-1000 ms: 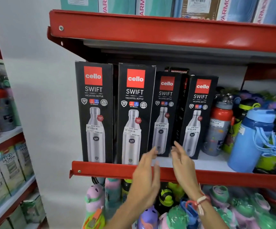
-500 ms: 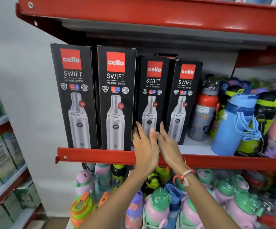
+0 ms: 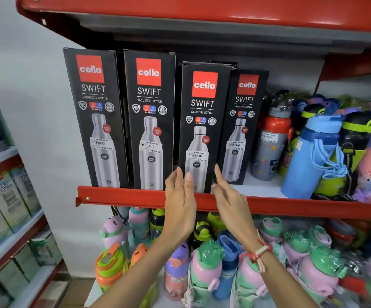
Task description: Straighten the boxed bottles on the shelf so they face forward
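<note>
Shop aisle, red steel shelving against a pale wall; entries run from you outward.

Lower shelf: loose kids' bottles [image 3: 204, 270], pink, green and blue, crowded under your forearms. Not part of the job.

Left hand [image 3: 180, 210]: fingers straight and spread, nothing gripped, raised in front of the shelf lip [image 3: 122, 195]; its fingertips [image 3: 181, 174] reach the lower left edge of the third box [image 3: 202, 130]. Contact cannot be confirmed.

Right hand [image 3: 231, 207]: likewise unclenched and empty, fingertips [image 3: 216, 168] at the same box's lower right edge, thread band at the wrist.

Boxed bottles, four in a row on the middle shelf, all upright:
- First box [image 3: 94, 116] and second box [image 3: 150, 121]: at the lip, faces forward.
- Third box: at the lip, between your hands, face nearly square to you.
- Fourth box [image 3: 243, 125]: set further back, face turned slightly to your left. Probably the one yet to be squared.
- Another box top shows behind the third; details hidden.

Handling, by judgement: stiff card cartons with a steel flask inside, so fairly heavy for their footprint, tall and tippy. Glossy faces may slip under flat palms. Take the two side edges low down, near the base, and pivot; pushing high could topple one into its neighbour.

Loose bottles [image 3: 309, 156], right of the fourth box, stand just beside it; mind them when swinging it round.
</note>
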{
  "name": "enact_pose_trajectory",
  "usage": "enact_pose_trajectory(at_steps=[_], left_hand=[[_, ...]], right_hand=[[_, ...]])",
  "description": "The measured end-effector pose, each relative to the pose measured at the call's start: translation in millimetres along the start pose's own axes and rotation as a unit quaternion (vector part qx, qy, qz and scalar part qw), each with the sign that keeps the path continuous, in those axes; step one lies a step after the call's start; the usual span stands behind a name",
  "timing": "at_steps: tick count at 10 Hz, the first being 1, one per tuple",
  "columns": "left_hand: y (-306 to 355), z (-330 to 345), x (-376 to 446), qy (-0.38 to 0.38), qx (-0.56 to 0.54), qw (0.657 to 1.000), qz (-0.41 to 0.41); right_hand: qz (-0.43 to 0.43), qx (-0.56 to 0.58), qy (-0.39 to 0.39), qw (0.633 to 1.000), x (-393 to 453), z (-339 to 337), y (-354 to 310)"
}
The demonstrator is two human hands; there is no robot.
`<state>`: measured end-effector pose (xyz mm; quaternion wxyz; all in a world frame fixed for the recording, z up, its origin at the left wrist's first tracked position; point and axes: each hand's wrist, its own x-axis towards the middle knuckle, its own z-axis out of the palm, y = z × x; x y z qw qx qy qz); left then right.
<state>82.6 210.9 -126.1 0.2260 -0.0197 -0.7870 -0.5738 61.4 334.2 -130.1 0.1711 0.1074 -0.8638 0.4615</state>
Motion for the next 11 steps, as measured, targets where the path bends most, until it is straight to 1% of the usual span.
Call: enact_pose_trajectory(at_steps=[1, 2, 3, 4, 5, 6, 8, 9, 10, 11], left_hand=[[2, 5, -9, 0.073, 0.027, 0.995, 0.057], [7, 27, -10, 0.041, 0.038, 0.990, 0.130], [14, 68, 1, -0.105, 0.034, 0.990, 0.084], [26, 98, 21, -0.123, 0.026, 0.992, 0.005], [32, 108, 40, -0.115, 0.023, 0.992, -0.042], [33, 103, 42, -0.120, 0.053, 0.990, -0.055], [24, 77, 7, -0.101, 0.087, 0.991, -0.009], [23, 66, -5, -0.101, 0.094, 0.990, 0.000], [24, 60, -13, -0.121, 0.093, 0.988, 0.003], [33, 49, -17, -0.124, 0.087, 0.988, 0.017]], right_hand=[[0.005, 0.026, 0.072, 0.997, 6, -9, 7], [0.035, 0.036, 0.161, 0.986, 25, -24, 22], [0.068, 0.053, 0.116, 0.990, 49, -37, 36], [0.079, 0.078, 0.038, 0.993, 61, -45, 42], [0.074, 0.046, -0.001, 0.996, 64, -52, 38], [0.065, 0.006, -0.021, 0.998, 59, -58, 36], [0.039, -0.025, -0.002, 0.999, 19, -63, 35], [0.040, -0.012, 0.002, 0.999, 1, -64, 31], [0.041, 0.008, 0.010, 0.999, -7, -63, 23], [0.038, 0.011, 0.037, 0.999, -8, -63, 11]])
